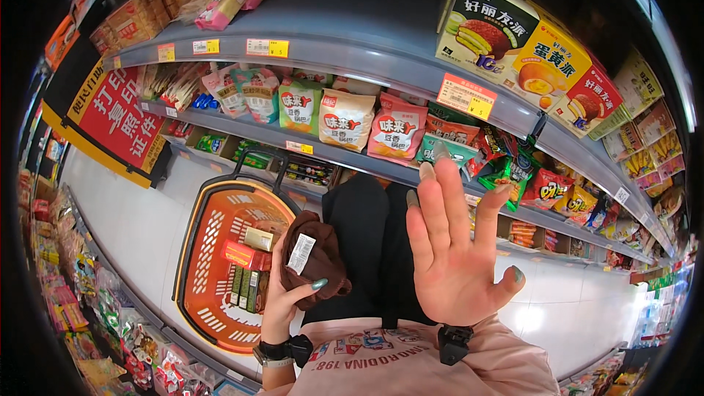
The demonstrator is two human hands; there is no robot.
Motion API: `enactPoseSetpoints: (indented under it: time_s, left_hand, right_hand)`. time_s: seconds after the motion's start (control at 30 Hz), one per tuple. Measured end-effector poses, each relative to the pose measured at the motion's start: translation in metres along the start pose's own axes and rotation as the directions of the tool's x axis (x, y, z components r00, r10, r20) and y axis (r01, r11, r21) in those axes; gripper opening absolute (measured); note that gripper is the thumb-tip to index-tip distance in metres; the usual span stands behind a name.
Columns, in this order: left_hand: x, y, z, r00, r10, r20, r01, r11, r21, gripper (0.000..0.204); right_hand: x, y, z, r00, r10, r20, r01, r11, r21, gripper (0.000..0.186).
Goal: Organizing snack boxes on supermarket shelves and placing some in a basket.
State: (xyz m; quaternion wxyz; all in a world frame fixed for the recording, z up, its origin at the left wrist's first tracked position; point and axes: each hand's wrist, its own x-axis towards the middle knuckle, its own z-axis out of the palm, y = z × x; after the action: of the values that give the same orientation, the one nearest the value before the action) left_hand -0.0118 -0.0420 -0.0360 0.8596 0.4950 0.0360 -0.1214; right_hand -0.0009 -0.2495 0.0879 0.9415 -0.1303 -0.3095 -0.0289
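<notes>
My left hand [290,286] grips a soft, crumpled brown item [324,260] with a white label on it, low in the middle. My right hand [458,264] is raised at the centre right, palm toward the camera and fingers apart, holding nothing; its fingertips overlap a teal snack bag [447,148] on the shelf in the picture, and I cannot tell if they touch it. Just left of my legs, an orange basket [202,249] on the floor holds red [238,254], cream and several dark green packs.
Grey shelves [345,29] ahead carry snack bags [345,128], boxed cakes [477,26] and small packets [557,191]. A red and yellow sign [125,125] hangs at the left. More stocked racks [73,293] line the left edge. Pale tiled floor [125,220] lies around the basket.
</notes>
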Motion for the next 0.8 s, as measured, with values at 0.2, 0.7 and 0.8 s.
enactPoseSetpoints:
  time_s: [0.2, 0.7, 0.8]
  left_hand:
    - [0.002, -0.002, 0.001, 1.000, -0.010, -0.016, 0.009, 1.000, -0.015, 0.098]
    - [0.004, 0.026, -0.014, 0.949, 0.148, 0.277, -0.199, 0.966, 0.166, 0.080]
    - [0.027, 0.037, -0.064, 0.983, 0.175, 0.050, -0.181, 0.909, 0.376, 0.036]
  right_hand:
    - [0.001, -0.002, -0.003, 0.999, 0.041, -0.023, -0.044, 0.990, -0.138, 0.064]
    - [-0.036, 0.078, -0.116, 0.677, 0.579, -0.454, -0.694, 0.297, -0.656, 0.062]
    - [-0.039, 0.067, -0.132, 0.587, 0.562, -0.583, -0.797, 0.525, -0.297, 0.053]
